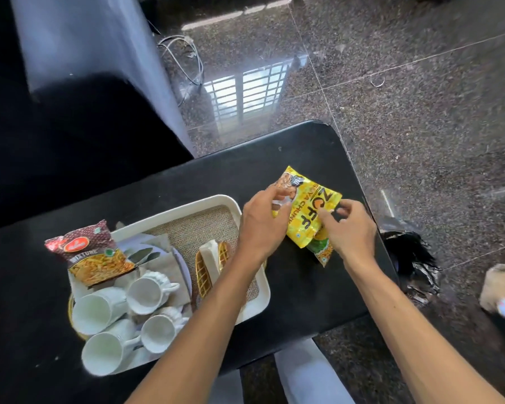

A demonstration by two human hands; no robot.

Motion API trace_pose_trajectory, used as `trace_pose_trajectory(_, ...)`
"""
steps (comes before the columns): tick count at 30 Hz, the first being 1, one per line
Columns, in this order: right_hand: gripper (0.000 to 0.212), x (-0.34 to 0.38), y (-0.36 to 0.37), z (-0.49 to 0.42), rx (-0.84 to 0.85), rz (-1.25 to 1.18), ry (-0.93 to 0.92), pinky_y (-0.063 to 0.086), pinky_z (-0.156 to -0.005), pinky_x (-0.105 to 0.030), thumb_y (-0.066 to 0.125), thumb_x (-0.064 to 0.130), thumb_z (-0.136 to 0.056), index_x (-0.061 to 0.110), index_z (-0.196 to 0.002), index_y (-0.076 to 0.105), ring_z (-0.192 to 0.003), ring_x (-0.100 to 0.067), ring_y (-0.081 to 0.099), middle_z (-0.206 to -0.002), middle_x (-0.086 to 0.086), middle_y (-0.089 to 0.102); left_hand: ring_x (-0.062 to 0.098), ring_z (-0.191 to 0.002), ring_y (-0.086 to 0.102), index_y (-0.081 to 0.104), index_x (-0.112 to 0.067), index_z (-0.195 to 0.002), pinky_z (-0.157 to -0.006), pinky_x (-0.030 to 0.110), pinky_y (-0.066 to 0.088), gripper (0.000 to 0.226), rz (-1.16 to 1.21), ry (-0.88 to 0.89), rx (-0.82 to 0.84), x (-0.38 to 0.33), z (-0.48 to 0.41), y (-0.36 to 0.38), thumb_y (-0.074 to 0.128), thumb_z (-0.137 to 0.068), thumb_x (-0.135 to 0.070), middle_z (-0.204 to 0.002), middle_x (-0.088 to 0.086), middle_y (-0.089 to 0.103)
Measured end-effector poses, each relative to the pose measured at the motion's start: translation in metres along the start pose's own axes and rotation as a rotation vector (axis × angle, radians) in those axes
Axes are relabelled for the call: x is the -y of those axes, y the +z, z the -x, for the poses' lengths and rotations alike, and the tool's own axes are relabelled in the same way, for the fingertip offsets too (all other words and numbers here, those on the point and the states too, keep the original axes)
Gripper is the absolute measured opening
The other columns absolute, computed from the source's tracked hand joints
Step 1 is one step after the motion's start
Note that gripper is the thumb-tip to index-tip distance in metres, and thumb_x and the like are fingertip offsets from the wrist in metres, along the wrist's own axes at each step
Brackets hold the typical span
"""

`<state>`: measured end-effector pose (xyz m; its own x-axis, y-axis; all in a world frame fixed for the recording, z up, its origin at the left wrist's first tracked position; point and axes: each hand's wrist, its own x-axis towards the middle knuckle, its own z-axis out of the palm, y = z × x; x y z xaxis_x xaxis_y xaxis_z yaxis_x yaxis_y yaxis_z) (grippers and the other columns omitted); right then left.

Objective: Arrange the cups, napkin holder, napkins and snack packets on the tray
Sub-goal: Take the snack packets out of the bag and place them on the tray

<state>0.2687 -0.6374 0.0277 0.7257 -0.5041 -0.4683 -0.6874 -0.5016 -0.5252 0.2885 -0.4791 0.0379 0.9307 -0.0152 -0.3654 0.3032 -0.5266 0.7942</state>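
A yellow snack packet (306, 211) lies on the black table (303, 287), right of the white tray (260, 301). My left hand (260, 223) pinches its left edge, and my right hand (350, 228) pinches its right side. A second packet with green (322, 252) peeks out under it. On the tray, a maroon mixture packet (91, 252) leans at the far left over folded napkins (161, 258). Several white cups (146, 293) lie on their sides at the near left. A golden napkin holder (212, 265) with white napkins stands mid-tray, beside my left wrist.
The tray has a burlap liner (207, 225), bare at its far right. A dark chair and a pale curtain (85, 48) stand beyond the table at left. Speckled stone floor (391, 83) lies to the right, with a black plastic bag (411, 258) by the table's edge.
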Motion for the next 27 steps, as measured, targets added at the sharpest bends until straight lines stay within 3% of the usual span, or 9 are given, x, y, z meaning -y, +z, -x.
trace_pose_trajectory(4,0.029,0.010,0.009,-0.004,0.014,0.008,-0.058,0.049,-0.092,-0.045,0.071,0.036,-0.089,0.015,-0.104,0.060,-0.108,-0.029,0.058,-0.104,-0.005,0.068,0.003,-0.097,0.065,0.070,-0.022,-0.116,-0.076,0.008,0.047,0.019,-0.059,0.032,-0.004,0.003,-0.010,-0.002,0.061,-0.100,-0.026,-0.119,-0.001,0.072)
trace_pose_trajectory(6,0.020,0.017,0.010,-0.005,0.019,-0.024,-0.097,0.050,-0.089,-0.043,0.070,0.033,-0.090,0.018,-0.099,0.060,-0.106,-0.028,0.060,-0.099,0.000,0.067,0.009,-0.101,0.067,0.070,-0.020,-0.117,-0.085,0.023,0.057,0.020,-0.085,0.058,-0.011,0.003,-0.016,-0.009,0.063,-0.098,-0.023,-0.119,0.001,0.072)
trace_pose_trajectory(8,0.013,0.027,0.009,-0.004,0.039,-0.070,-0.171,0.051,-0.083,-0.037,0.068,0.029,-0.091,0.022,-0.096,0.059,-0.100,-0.024,0.062,-0.091,0.007,0.066,0.015,-0.109,0.067,0.067,-0.018,-0.124,-0.094,0.040,0.058,0.028,-0.112,0.096,0.005,0.002,-0.022,-0.021,0.064,-0.097,-0.020,-0.123,0.003,0.069)
trace_pose_trajectory(13,0.008,0.062,0.007,0.005,0.109,-0.147,-0.449,0.053,-0.072,-0.020,0.067,0.020,-0.092,0.016,-0.100,0.067,-0.078,-0.002,0.066,-0.088,0.008,0.072,0.018,-0.133,0.053,0.050,-0.020,-0.148,-0.110,0.039,0.046,0.065,-0.260,0.259,0.098,0.001,-0.039,-0.062,0.075,-0.088,-0.016,-0.145,0.004,0.056)
trace_pose_trajectory(17,0.010,0.089,0.006,0.017,0.206,-0.097,-0.692,0.055,-0.072,-0.023,0.063,0.008,-0.093,0.011,-0.102,0.068,-0.079,-0.009,0.069,-0.089,0.002,0.075,0.020,-0.145,0.043,0.042,-0.022,-0.154,-0.120,0.039,0.036,0.081,-0.401,0.331,0.255,-0.002,-0.048,-0.091,0.082,-0.083,-0.022,-0.155,0.007,0.047)
trace_pose_trajectory(19,0.012,0.104,0.005,0.024,0.233,-0.077,-0.799,0.054,-0.070,-0.022,0.064,0.007,-0.092,0.009,-0.103,0.069,-0.078,-0.012,0.070,-0.090,0.000,0.075,0.016,-0.130,0.058,0.060,-0.021,-0.139,-0.111,0.037,0.047,0.065,-0.382,0.373,0.305,-0.001,-0.047,-0.108,0.086,-0.079,-0.022,-0.140,0.005,0.062)
trace_pose_trajectory(22,0.012,0.126,0.006,0.033,0.259,-0.063,-0.921,0.054,-0.072,-0.025,0.067,0.009,-0.091,0.009,-0.104,0.070,-0.079,-0.010,0.069,-0.091,-0.001,0.076,0.008,-0.087,0.071,0.075,-0.017,-0.105,-0.085,0.038,0.060,0.027,-0.267,0.347,0.260,0.006,-0.038,-0.133,0.085,-0.080,-0.013,-0.095,-0.003,0.077)
trace_pose_trajectory(24,0.020,0.138,0.010,0.039,0.216,-0.070,-0.986,0.054,-0.079,-0.021,0.073,0.016,-0.089,0.009,-0.108,0.069,-0.086,-0.003,0.065,-0.098,0.000,0.075,0.007,-0.084,0.071,0.077,-0.017,-0.107,-0.084,0.036,0.062,0.027,-0.200,0.293,0.192,0.012,-0.029,-0.150,0.081,-0.083,-0.007,-0.092,-0.005,0.077)
trace_pose_trajectory(27,0.055,0.143,0.021,0.048,0.082,-0.065,-0.931,0.043,-0.098,-0.017,0.080,0.039,-0.081,0.013,-0.126,0.061,-0.112,-0.006,0.056,-0.123,0.002,0.066,0.009,-0.094,0.075,0.076,-0.015,-0.113,-0.087,0.037,0.063,0.026,-0.098,0.201,0.081,0.026,-0.009,-0.175,0.078,-0.088,-0.010,-0.103,-0.002,0.079)
